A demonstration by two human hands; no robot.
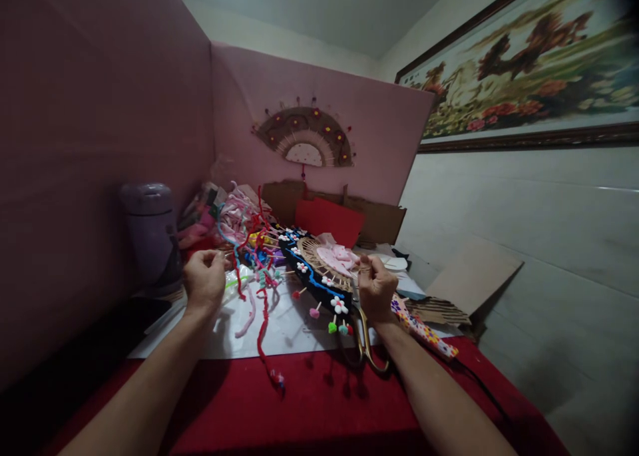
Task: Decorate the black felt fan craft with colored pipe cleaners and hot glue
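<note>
Dimly, left hand [204, 281] pinching red pipe cleaner [261, 309], right hand [375, 288] gripping fan [319, 273], scissors [367, 339] half hidden

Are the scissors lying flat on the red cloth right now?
No, the right hand holds the scissors, whose gold handles hang below it above the red cloth.
</note>
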